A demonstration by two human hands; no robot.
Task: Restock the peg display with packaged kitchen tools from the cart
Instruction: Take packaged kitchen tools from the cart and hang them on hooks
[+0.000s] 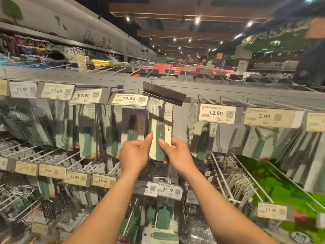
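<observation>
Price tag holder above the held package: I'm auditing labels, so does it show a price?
No: the price tag holder above the package is flipped up, showing only its dark back.

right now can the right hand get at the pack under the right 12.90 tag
Likely not yet: the right hand holds the packaged tool with the left hand. That pack hangs right beside it, nothing between, so once freed, probably yes.

Location type: retail shop, kitchenware aisle. Indicators: rows of metal peg hooks [222, 175] carrying carded kitchen tools [84, 138]; printed price tags [217, 113] with barcodes and QR codes at the hook ends; stocked shelving [35, 48] far left; ceiling spotlights [197, 20] over long aisles.
</observation>
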